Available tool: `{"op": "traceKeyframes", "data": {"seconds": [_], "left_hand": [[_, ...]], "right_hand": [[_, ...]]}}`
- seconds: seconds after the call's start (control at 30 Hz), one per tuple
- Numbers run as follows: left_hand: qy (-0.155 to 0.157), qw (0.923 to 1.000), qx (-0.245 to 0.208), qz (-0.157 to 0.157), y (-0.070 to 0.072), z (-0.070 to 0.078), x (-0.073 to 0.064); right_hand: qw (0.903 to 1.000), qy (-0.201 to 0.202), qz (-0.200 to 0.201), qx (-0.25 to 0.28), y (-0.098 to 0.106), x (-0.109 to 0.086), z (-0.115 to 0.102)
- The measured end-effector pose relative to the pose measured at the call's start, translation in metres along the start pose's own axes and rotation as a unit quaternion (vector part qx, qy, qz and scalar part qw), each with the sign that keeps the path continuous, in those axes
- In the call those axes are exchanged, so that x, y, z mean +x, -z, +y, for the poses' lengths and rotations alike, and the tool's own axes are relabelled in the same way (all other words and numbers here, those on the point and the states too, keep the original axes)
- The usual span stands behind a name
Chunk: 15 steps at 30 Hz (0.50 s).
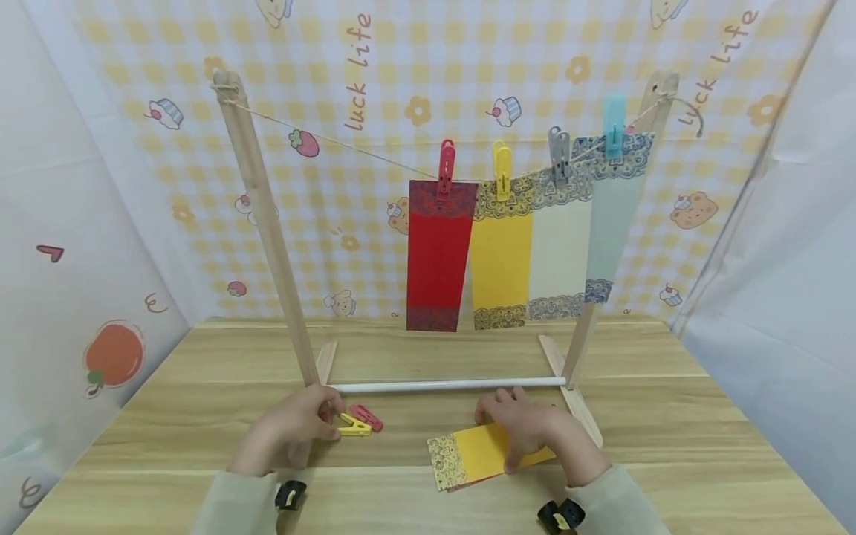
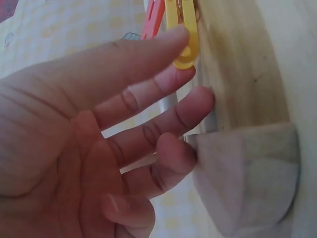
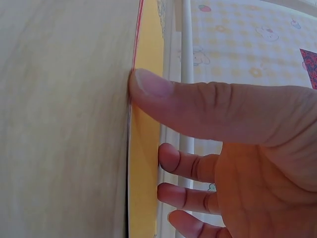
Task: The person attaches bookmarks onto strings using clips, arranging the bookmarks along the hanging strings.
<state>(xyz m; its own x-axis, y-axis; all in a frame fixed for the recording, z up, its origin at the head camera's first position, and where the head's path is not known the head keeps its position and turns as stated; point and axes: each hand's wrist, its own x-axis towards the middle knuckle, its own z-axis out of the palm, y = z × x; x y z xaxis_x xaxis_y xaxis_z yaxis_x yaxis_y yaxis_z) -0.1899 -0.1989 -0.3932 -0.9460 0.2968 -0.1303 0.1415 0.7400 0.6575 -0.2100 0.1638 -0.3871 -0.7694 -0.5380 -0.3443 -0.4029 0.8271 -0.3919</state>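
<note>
On the left, my left hand (image 1: 304, 417) pinches one end of a yellow clothespin (image 1: 354, 426) between thumb and index finger; the other fingers are loosely bent in the left wrist view. A pink clothespin (image 1: 366, 417) lies right beside it on the table. My right hand (image 1: 524, 427) spans a yellow patterned card (image 1: 478, 453) lying flat. In the right wrist view the thumb (image 3: 153, 87) is on its near edge and the fingertips (image 3: 170, 157) are along its far edge. A red edge shows beneath the yellow card.
A wooden frame with a left post (image 1: 267, 215) and white crossbar (image 1: 448, 386) stands ahead. From its string (image 1: 334, 140) hang a red card (image 1: 438, 256), a yellow card (image 1: 501, 260), a cream card (image 1: 560, 256) and a pale green card (image 1: 611, 223), clipped with clothespins.
</note>
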Motion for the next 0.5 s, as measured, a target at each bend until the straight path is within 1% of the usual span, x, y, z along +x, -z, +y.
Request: {"op": "traceKeyframes", "data": {"seconds": [0.1,0.27,0.4,0.5], "left_hand": [[-0.02,0.9997,-0.008,-0.014,0.0021,-0.0021,-0.0011],[-0.055,0.9979,-0.023,-0.027,0.0053,-0.0035,-0.0009],[-0.068,0.997,-0.026,-0.027,0.0068,-0.0018,0.0012],[-0.078,0.9965,-0.023,-0.018,0.0083,0.0001,0.0024]], "right_hand": [[1.0,0.005,-0.001,-0.004,-0.0006,0.0009,0.0011],[1.0,0.004,0.0,-0.007,-0.001,0.0018,0.0017],[1.0,-0.001,0.005,-0.008,-0.0008,0.0017,0.0014],[1.0,-0.004,0.008,-0.003,-0.001,0.0017,0.001]]}}
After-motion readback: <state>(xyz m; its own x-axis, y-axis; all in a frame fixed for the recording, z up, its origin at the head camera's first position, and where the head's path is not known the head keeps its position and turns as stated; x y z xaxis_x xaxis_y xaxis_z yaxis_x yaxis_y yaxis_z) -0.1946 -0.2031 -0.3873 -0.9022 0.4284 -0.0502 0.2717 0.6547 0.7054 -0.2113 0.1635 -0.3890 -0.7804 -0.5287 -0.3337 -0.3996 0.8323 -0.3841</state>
